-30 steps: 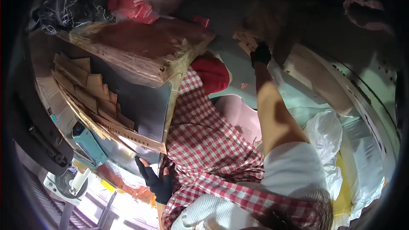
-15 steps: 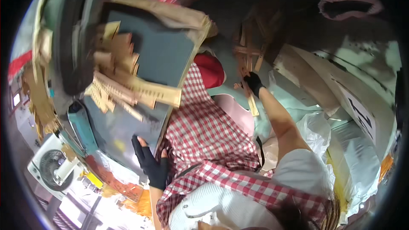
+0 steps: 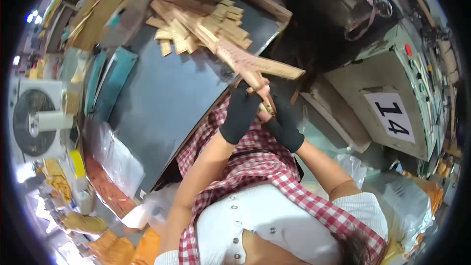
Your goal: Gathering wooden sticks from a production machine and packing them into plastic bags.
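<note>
Head view, centre frame: both black-gloved hands meet at the near end of a bundle of wooden strips [image 3: 255,71]. Left hand [image 3: 240,115] closed around the bundle from below, right hand [image 3: 284,125] clamped beside it, probably to square the ends. More loose strips [image 3: 196,29] lie piled on the dark desk [image 3: 162,103], upper centre. Grey machine [image 3: 387,93] at right.

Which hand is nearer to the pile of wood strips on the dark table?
Left. The left hand sits just below the pile of wood strips, toward the table. The right hand is farther right, beside the grey machine.
</note>
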A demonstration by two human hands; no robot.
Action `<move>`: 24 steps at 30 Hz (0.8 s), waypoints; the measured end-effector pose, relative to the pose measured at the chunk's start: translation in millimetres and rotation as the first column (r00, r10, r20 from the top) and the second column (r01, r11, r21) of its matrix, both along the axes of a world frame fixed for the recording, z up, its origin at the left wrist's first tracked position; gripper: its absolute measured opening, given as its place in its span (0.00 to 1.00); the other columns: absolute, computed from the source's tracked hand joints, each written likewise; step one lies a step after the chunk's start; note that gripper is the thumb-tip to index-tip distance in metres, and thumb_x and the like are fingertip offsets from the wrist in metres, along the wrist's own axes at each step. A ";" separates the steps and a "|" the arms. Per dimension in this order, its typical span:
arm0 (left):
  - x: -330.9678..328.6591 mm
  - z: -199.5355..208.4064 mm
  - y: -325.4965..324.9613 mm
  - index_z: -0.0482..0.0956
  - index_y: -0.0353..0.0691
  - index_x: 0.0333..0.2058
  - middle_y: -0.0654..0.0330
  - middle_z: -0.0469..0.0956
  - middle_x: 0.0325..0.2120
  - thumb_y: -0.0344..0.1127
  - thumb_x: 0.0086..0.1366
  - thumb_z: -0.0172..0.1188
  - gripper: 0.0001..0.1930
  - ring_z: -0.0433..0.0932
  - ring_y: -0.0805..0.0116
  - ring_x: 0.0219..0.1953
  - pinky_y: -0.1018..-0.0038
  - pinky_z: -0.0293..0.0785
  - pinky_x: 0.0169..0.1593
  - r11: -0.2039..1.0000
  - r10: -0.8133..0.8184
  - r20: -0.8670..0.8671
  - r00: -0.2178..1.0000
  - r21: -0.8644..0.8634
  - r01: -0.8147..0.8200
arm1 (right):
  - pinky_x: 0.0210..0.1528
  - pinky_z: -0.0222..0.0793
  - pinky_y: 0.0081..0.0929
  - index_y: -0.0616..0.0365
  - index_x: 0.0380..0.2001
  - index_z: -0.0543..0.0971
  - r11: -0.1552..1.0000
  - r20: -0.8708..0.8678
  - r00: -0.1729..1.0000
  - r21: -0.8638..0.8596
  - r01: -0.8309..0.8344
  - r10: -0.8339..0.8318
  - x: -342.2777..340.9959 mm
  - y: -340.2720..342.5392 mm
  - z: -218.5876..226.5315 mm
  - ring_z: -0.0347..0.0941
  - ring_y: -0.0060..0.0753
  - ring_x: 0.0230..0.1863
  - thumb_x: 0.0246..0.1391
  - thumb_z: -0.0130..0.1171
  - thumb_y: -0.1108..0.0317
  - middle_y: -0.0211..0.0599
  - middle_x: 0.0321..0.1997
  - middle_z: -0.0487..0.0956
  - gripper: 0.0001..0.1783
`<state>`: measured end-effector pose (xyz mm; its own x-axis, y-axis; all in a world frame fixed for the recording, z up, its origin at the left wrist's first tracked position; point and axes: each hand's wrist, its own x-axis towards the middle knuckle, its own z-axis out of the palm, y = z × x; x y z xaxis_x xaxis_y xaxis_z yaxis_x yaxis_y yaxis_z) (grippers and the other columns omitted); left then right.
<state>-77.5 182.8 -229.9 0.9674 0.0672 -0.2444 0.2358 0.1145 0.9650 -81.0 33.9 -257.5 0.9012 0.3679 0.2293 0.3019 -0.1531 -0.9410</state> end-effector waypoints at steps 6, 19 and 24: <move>-55.5 82.7 78.9 0.74 0.36 0.40 0.62 0.76 0.31 0.42 0.67 0.53 0.14 0.74 0.72 0.35 0.74 0.71 0.42 0.864 0.497 0.442 0.747 -0.167 -0.476 | 0.46 0.65 0.26 0.61 0.45 0.71 0.900 -0.288 0.854 0.182 -0.396 0.434 5.3 37.7 80.8 0.69 0.25 0.42 0.59 0.53 0.54 0.31 0.41 0.72 0.22; -125.9 105.6 262.8 0.65 0.33 0.56 0.54 0.73 0.45 0.41 0.71 0.44 0.21 0.76 0.62 0.46 0.64 0.74 0.51 0.629 0.769 0.429 0.474 -0.373 -0.682 | 0.48 0.68 0.27 0.66 0.48 0.71 0.781 -0.093 0.779 -0.018 -0.624 0.620 5.7 149.0 45.6 0.72 0.25 0.42 0.58 0.53 0.67 0.36 0.40 0.77 0.17; -163.2 91.9 296.4 0.71 0.37 0.43 0.62 0.74 0.33 0.46 0.69 0.46 0.17 0.74 0.70 0.33 0.72 0.74 0.39 0.400 0.903 0.357 0.239 -0.494 -0.773 | 0.33 0.60 0.19 0.58 0.30 0.72 0.859 -0.318 0.822 0.374 -0.350 0.473 53.6 185.0 99.4 0.64 0.20 0.28 0.62 0.49 0.60 0.27 0.25 0.70 0.13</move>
